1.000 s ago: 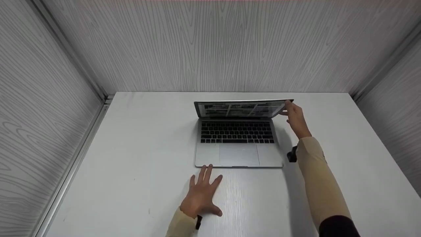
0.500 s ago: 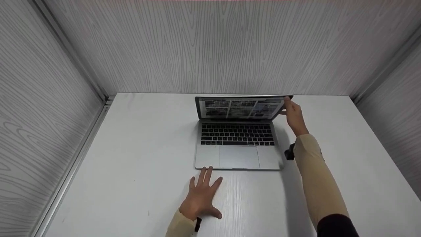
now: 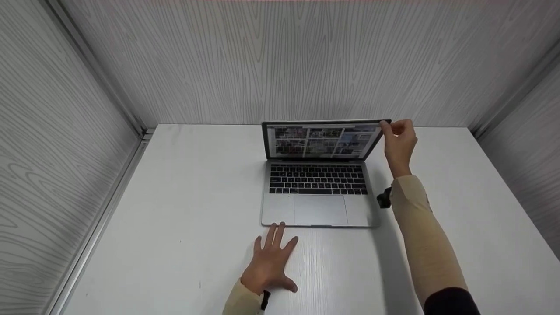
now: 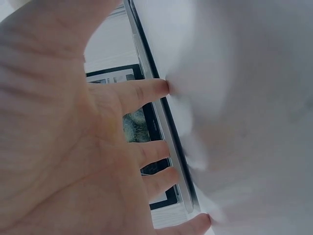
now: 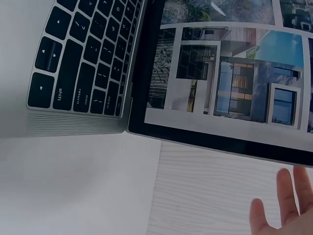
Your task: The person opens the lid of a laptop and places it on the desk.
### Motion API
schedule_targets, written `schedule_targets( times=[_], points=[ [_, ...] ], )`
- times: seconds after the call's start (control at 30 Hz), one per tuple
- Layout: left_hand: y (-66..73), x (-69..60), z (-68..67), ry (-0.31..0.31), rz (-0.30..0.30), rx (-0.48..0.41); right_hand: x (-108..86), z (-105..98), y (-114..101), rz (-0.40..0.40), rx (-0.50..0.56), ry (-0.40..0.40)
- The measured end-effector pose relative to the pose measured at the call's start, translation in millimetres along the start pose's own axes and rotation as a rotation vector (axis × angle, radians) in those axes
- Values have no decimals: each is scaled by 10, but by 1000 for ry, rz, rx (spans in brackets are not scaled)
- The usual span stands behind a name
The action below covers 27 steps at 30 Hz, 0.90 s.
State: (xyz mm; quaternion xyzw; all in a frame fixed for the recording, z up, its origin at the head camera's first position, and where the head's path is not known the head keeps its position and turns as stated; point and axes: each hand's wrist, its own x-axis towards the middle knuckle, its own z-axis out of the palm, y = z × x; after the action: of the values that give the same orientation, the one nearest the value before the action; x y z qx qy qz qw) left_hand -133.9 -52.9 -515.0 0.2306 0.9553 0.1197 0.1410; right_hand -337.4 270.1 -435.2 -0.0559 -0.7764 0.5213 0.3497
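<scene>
A silver laptop (image 3: 275,208) lies on the white table with its lid raised. Several pictures in a grid show on its lit screen (image 3: 323,141). At the lid's top right corner, my right hand (image 3: 399,146) pinches the edge with thumb and forefinger; the right wrist view shows its other fingers (image 5: 284,191) off the lid. My left hand (image 3: 267,266) lies flat and spread on the table in front of the laptop. Two of its fingertips touch the front edge of the base, seen from below in the left wrist view beside the laptop edge (image 4: 168,127).
The white table (image 3: 197,188) meets a grey wood-grain back panel (image 3: 280,61) just behind the lid. Similar side panels stand at left (image 3: 52,144) and right (image 3: 525,144). A metal rail (image 3: 105,218) runs along the table's left side.
The lid has tilted further back and up, showing more of the screen. My right hand has risen with its corner, its fingers shifting grip. My left hand has stayed in place.
</scene>
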Motion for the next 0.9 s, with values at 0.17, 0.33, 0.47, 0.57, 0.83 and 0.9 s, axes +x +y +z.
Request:
schedule_targets(
  times=[0.17,0.33,0.47,0.57,0.83,0.9],
  points=[
    [2,5,2,-2,2,-5,1,40,-67,-82,-33,51],
    [-11,10,3,1,-5,2,6,81,-132,-88,-3,75],
    [-17,10,6,-2,-8,-2,-1,91,-131,-86,28,61],
    [-18,9,7,-5,-13,-10,-12,86,-106,-69,13,-15],
    [2,5,-12,-18,-4,-10,-7,99,16,-21,-85,-265],
    [-5,5,-14,-20,0,-10,2,107,42,-21,-117,-320]
  ],
)
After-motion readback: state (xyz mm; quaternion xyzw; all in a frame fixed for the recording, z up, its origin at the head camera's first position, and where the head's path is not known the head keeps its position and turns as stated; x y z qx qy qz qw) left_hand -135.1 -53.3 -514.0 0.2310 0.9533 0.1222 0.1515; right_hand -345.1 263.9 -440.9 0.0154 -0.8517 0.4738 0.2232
